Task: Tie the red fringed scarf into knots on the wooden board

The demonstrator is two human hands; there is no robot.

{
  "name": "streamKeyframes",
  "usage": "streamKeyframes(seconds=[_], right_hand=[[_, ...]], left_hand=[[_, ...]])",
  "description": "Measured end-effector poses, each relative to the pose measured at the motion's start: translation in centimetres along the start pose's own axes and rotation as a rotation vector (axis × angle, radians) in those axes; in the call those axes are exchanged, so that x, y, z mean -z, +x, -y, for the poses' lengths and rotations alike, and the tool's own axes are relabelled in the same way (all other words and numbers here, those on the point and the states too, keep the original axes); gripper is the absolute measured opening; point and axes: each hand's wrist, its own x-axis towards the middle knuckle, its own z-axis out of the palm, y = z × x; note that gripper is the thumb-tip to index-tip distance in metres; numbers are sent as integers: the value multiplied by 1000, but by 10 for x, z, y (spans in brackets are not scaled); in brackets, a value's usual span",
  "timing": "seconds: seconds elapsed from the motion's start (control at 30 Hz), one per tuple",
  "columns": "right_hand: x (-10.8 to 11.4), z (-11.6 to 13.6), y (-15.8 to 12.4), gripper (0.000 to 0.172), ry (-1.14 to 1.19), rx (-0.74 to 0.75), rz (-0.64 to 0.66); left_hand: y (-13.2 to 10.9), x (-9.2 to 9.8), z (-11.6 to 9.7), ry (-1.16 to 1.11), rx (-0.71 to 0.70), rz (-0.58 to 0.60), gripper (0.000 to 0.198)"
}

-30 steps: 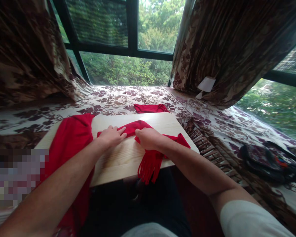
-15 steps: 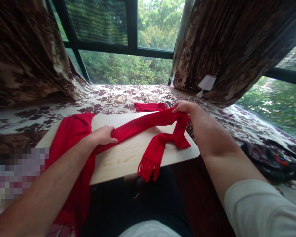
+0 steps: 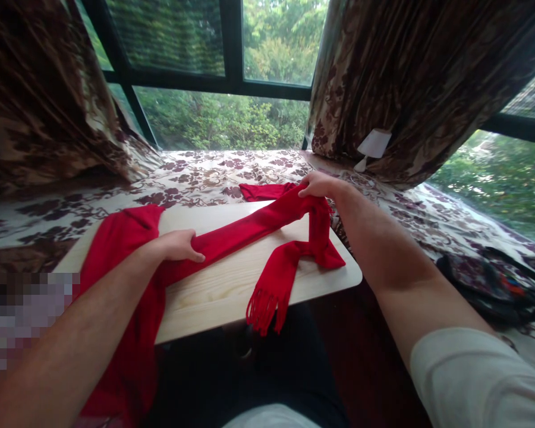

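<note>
The red scarf (image 3: 245, 229) lay stretched slantwise across the wooden tabletop (image 3: 218, 291). Left hand (image 3: 176, 246) sat curled over it toward the left side, fingers closed, pressing the cloth down. Right hand (image 3: 315, 185) pinched a fold at the far right corner, slightly raised. From there the fringed end (image 3: 263, 306) doubled back and hung over the near edge. Step, as judged: drawing the length taut. A next move would call for a firm left-hand anchor and even tension, lest the tail slide off.

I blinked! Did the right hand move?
Yes. The right hand went from the middle of the board to its far right corner, holding the red scarf.
</note>
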Motion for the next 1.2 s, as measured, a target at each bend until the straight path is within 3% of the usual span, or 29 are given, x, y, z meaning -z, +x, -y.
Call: streamKeyframes(seconds=[0.1,0.3,0.57,0.73,0.87,1.0,1.1,1.2], right_hand=[[6,5,-2,23,20,-2,-36],[5,-4,-4,20,68,-1,-80],[9,5,0,25,-108,56,-168],[6,15,8,31,-297,144,-312],[-2,30,12,31,-349,182,-324],[-9,47,13,30,-371,219,-322],[-12,59,13,30,-374,228,-328],[-13,71,14,29,-372,259,-339]], left_hand=[[-3,6,4,-27,-33,14,88],[-15,12,7,-173,-78,121,62],[-38,19,2,-353,-183,310,62],[-59,8,-9,-571,-247,473,58],[-78,-8,-21,-599,-214,559,57],[-86,-17,-26,-320,-141,431,51],[-82,-17,-33,-41,-52,97,48],[-73,-17,-50,-33,-191,-226,37]])
